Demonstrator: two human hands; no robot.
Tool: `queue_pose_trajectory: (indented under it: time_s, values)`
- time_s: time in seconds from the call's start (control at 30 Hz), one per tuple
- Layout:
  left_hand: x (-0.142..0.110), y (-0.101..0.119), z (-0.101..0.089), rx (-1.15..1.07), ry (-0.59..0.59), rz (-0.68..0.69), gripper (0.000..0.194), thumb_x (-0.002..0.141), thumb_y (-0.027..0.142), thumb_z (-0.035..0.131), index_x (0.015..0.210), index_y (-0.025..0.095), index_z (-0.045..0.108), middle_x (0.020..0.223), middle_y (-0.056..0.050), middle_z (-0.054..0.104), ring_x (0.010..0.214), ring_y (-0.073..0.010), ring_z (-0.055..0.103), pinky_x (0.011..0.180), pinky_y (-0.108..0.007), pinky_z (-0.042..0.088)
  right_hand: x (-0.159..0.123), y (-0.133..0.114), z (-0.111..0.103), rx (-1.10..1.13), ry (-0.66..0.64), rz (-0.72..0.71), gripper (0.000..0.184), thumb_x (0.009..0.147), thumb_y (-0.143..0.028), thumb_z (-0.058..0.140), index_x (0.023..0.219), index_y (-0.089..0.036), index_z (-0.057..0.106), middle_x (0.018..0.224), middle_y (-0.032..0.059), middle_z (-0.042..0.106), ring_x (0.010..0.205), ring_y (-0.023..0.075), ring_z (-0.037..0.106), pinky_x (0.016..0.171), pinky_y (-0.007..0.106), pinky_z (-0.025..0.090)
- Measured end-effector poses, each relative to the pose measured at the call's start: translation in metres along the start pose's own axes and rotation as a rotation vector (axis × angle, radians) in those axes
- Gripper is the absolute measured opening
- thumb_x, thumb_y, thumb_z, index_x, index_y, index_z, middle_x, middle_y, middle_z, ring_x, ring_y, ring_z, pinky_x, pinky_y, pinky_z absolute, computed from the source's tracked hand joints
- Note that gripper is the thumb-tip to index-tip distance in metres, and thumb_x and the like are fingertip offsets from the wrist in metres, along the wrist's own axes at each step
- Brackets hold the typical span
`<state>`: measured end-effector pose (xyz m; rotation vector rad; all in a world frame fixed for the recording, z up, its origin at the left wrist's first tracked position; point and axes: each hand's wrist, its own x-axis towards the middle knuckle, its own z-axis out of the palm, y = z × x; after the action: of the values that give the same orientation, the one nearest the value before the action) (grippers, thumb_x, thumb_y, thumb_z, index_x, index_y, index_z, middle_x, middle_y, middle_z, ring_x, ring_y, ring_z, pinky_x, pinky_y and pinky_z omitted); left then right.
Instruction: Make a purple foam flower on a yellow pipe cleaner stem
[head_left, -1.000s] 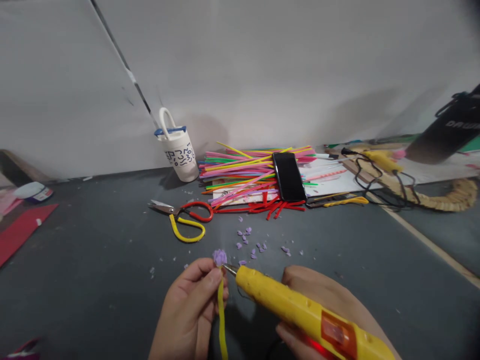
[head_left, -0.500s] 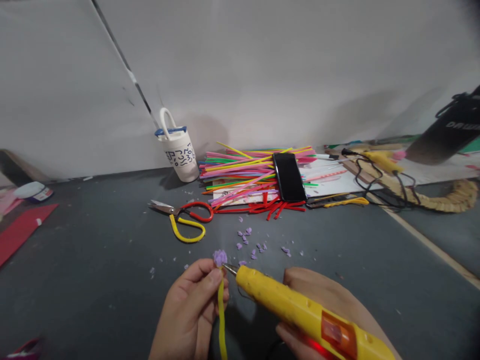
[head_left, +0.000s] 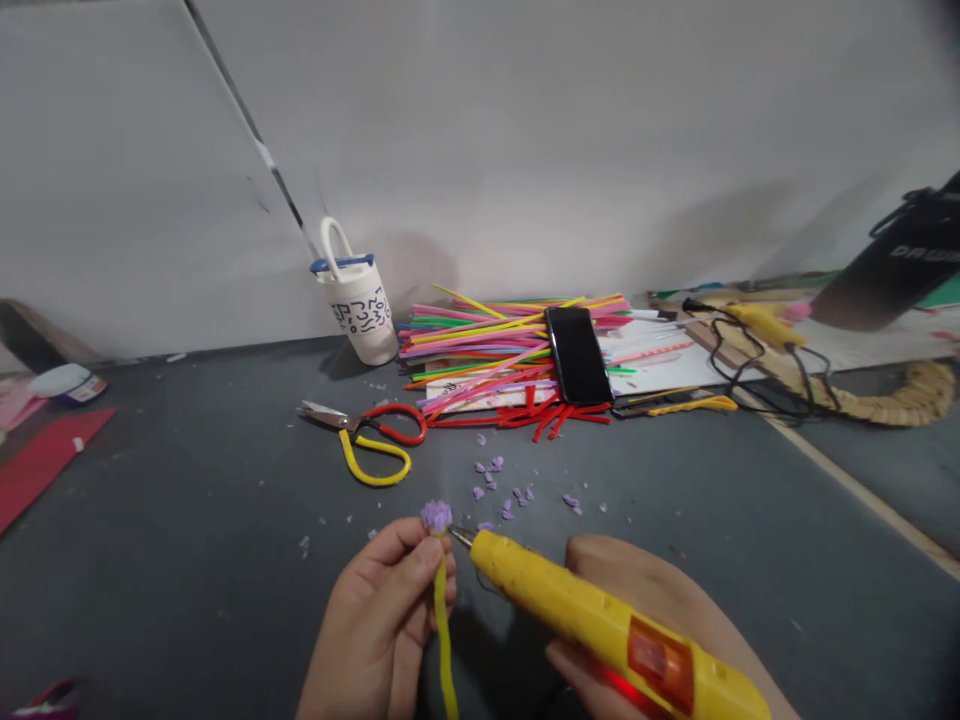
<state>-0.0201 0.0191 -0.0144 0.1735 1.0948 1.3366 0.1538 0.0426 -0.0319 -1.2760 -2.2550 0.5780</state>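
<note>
Between the thumb and fingers of my left hand [head_left: 390, 610] is a yellow pipe cleaner [head_left: 444, 640], its tail hanging down toward me. A cluster of small purple pieces [head_left: 436, 516] caps its top end. My right hand [head_left: 637, 575] is wrapped round a yellow hot glue gun [head_left: 555, 590] with a glowing red light beneath it. The metal nozzle [head_left: 461, 537] points left, very close to the purple cluster; whether they touch I cannot tell. Loose purple bits [head_left: 487, 475] lie scattered on the dark table just beyond my hands.
Scissors [head_left: 367, 440] with red and yellow handles lie beyond my left hand. Farther back stand a white cup [head_left: 364, 315] and a heap of coloured pipe cleaners [head_left: 480, 345] with a phone [head_left: 579, 355] on it. A second glue gun [head_left: 765, 325] and its cord are at right.
The purple cluster has shifted slightly left and turned a little in my left hand. The glue gun has tilted slightly, its rear end moving left, with the nozzle still beside the cluster.
</note>
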Motion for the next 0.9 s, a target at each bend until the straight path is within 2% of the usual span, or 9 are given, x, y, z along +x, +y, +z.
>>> queue_pose_trajectory:
  time_s: [0.13, 0.2, 0.23, 0.3, 0.4, 0.47, 0.57, 0.8, 0.9]
  values:
    - [0.001, 0.002, 0.002, 0.024, 0.033, 0.021, 0.022, 0.053, 0.019, 0.086, 0.069, 0.011, 0.071, 0.059, -0.002, 0.065, 0.05, -0.0074, 0.056, 0.05, -0.016, 0.049, 0.006, -0.004, -0.017, 0.085, -0.051, 0.106, 0.016, 0.077, -0.027, 0.051, 0.062, -0.025, 0.056, 0.059, 0.0004, 0.06, 0.057, 0.0175, 0.061, 0.054, 0.026, 0.051]
    - [0.001, 0.006, 0.002, 0.029, 0.068, 0.049, 0.02, 0.055, 0.019, 0.085, 0.067, 0.011, 0.07, 0.059, -0.002, 0.064, 0.05, -0.0073, 0.055, 0.05, -0.015, 0.049, 0.01, -0.002, -0.027, 0.145, -0.056, 0.201, 0.007, 0.075, -0.021, 0.051, 0.073, -0.023, 0.058, 0.064, -0.0005, 0.063, 0.055, 0.015, 0.059, 0.05, 0.023, 0.049]
    - [0.001, 0.008, 0.001, 0.038, 0.082, 0.071, 0.018, 0.058, 0.02, 0.083, 0.067, 0.012, 0.07, 0.06, -0.001, 0.064, 0.051, -0.0069, 0.054, 0.05, -0.015, 0.049, 0.013, 0.0, -0.032, 0.194, -0.068, 0.267, 0.01, 0.073, -0.019, 0.052, 0.079, -0.022, 0.059, 0.067, -0.0008, 0.064, 0.055, 0.0142, 0.059, 0.048, 0.022, 0.048]
    - [0.002, 0.014, -0.002, 0.081, 0.095, 0.133, 0.013, 0.065, 0.02, 0.078, 0.067, 0.012, 0.068, 0.063, 0.0, 0.063, 0.052, -0.0061, 0.053, 0.051, -0.014, 0.049, 0.019, 0.006, -0.039, 0.315, -0.152, 0.415, 0.016, 0.07, -0.018, 0.053, 0.083, -0.02, 0.06, 0.069, -0.0005, 0.065, 0.055, 0.0136, 0.059, 0.047, 0.02, 0.045]
    - [0.004, 0.021, -0.008, 0.152, 0.097, 0.223, 0.01, 0.07, 0.02, 0.074, 0.067, 0.013, 0.068, 0.066, 0.0, 0.063, 0.053, -0.0054, 0.052, 0.052, -0.012, 0.048, 0.024, 0.013, -0.042, 0.383, -0.362, 0.499, 0.01, 0.073, -0.024, 0.055, 0.074, -0.017, 0.061, 0.067, 0.0008, 0.064, 0.056, 0.0129, 0.057, 0.05, 0.02, 0.043]
    - [0.005, 0.023, -0.011, 0.163, 0.111, 0.235, 0.009, 0.069, 0.02, 0.075, 0.068, 0.014, 0.068, 0.066, 0.001, 0.064, 0.053, -0.0056, 0.053, 0.051, -0.011, 0.048, 0.023, 0.013, -0.038, 0.361, -0.469, 0.493, 0.016, 0.077, -0.029, 0.054, 0.073, -0.016, 0.062, 0.065, 0.0004, 0.063, 0.053, 0.0113, 0.054, 0.047, 0.019, 0.039]
    - [0.006, 0.022, -0.011, 0.166, 0.115, 0.232, 0.009, 0.067, 0.021, 0.076, 0.069, 0.014, 0.07, 0.068, 0.001, 0.065, 0.053, -0.0058, 0.054, 0.05, -0.011, 0.048, 0.017, 0.009, -0.029, 0.179, -0.557, 0.393, 0.024, 0.079, -0.035, 0.056, 0.069, -0.015, 0.065, 0.061, 0.0016, 0.064, 0.051, 0.0125, 0.055, 0.043, 0.019, 0.033]
    - [0.004, 0.015, -0.006, 0.175, 0.097, 0.188, 0.01, 0.065, 0.021, 0.077, 0.07, 0.015, 0.071, 0.066, 0.0, 0.066, 0.05, -0.0054, 0.053, 0.05, -0.012, 0.048, 0.01, 0.004, -0.025, -0.404, -0.533, 0.162, 0.051, 0.092, -0.045, 0.04, 0.067, -0.013, 0.073, 0.061, 0.0132, 0.07, 0.055, 0.0245, 0.066, 0.046, 0.027, 0.035]
    - [0.005, 0.013, -0.006, 0.225, 0.067, 0.163, 0.01, 0.068, 0.023, 0.075, 0.071, 0.015, 0.07, 0.063, 0.0, 0.065, 0.046, -0.0046, 0.05, 0.042, -0.01, 0.043, 0.015, 0.006, -0.031, -0.473, -0.502, 0.143, 0.047, 0.089, -0.043, 0.046, 0.062, -0.014, 0.071, 0.055, 0.0118, 0.068, 0.049, 0.0243, 0.065, 0.043, 0.027, 0.031]
